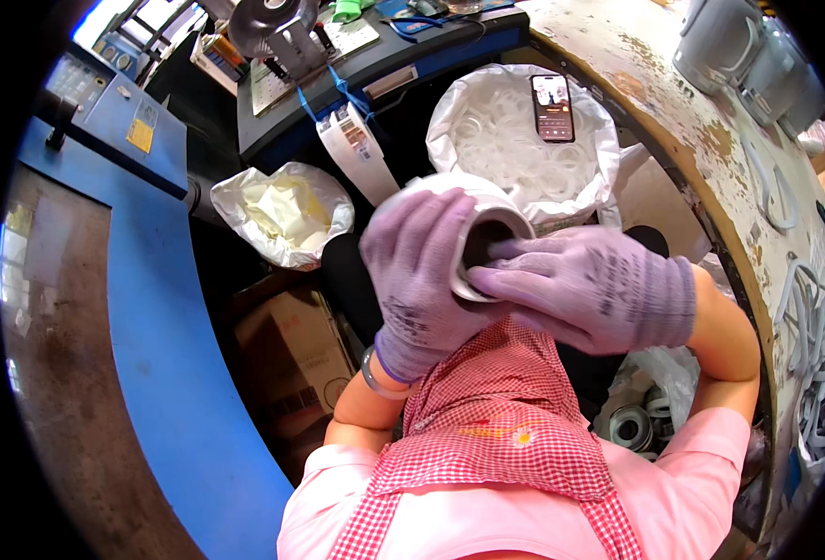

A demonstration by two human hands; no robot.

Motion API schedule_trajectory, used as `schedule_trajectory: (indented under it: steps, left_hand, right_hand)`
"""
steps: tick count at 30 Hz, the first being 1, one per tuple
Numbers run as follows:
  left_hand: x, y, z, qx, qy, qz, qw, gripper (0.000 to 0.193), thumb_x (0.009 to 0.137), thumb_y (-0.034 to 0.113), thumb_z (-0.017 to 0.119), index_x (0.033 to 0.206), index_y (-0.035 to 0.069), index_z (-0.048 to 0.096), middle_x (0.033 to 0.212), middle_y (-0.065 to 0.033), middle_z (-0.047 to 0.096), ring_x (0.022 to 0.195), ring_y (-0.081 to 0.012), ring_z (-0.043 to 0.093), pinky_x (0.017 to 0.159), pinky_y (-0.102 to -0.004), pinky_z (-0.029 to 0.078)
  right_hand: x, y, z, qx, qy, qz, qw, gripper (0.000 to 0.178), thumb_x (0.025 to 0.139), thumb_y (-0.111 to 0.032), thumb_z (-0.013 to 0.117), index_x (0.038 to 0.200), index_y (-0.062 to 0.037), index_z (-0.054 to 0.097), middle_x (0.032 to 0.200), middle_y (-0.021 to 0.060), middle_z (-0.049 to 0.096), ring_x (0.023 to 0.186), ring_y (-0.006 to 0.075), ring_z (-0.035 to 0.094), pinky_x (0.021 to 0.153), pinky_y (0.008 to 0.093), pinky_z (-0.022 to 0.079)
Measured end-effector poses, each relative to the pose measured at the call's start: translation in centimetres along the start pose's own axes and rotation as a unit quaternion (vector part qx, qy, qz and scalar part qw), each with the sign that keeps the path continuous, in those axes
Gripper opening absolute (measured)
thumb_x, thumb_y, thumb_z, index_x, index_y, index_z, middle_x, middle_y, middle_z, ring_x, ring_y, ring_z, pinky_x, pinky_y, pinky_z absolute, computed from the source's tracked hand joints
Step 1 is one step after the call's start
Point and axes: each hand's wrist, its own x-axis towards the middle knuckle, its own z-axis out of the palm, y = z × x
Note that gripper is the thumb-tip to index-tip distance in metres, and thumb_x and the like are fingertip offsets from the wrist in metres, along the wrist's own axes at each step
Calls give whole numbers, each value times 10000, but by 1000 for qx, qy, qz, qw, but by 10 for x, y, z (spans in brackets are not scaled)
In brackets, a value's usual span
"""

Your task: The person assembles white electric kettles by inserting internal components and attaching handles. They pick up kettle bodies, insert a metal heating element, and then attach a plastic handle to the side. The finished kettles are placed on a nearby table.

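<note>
Both my hands wear purple-grey knit gloves. My left hand (422,252) is closed around a white hollow cylinder (519,218), a smooth plastic-looking part held in front of my apron, its dark round opening tilted to the right. My right hand (585,289) comes from the right with its fingers drawn together. Its fingertips reach into the opening and touch the rim; whether they pinch some small piece there is hidden. Just beyond my hands stands a white bag of translucent rings (496,140), with a phone (551,108) lying on it.
At left are a blue machine (165,345), a white bag of pale yellow pieces (282,210) and a cardboard box (296,345). A label roll (354,149) hangs from the dark desk (403,61). Grey pitchers (725,47) and grey handle-like parts (809,345) lie along the worn workbench (655,84).
</note>
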Motion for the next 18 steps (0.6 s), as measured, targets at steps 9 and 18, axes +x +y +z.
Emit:
schedule_trajectory:
  steps: [9, 18]
  left_hand:
    - [-63, -68, -36, -133, 239, -114, 955, 1047, 567, 349, 886, 1414, -24, 395, 1312, -206, 546, 1158, -293, 575, 977, -416, 497]
    - [-190, -64, 66, -129, -93, -307, 938, 1118, 656, 314, 846, 1529, 1, 223, 1493, -377, 297, 1293, -504, 469, 1012, -443, 496]
  right_hand:
    - [-29, 164, 71, 431, 452, 242, 743, 692, 1026, -480, 468, 1527, -32, 303, 1528, 127, 401, 1410, 251, 382, 1170, 392, 280]
    - [107, 177, 22, -49, 420, 108, 900, 425, 822, -172, 748, 1192, -7, 620, 1227, 166, 615, 1181, 329, 558, 1038, 401, 430]
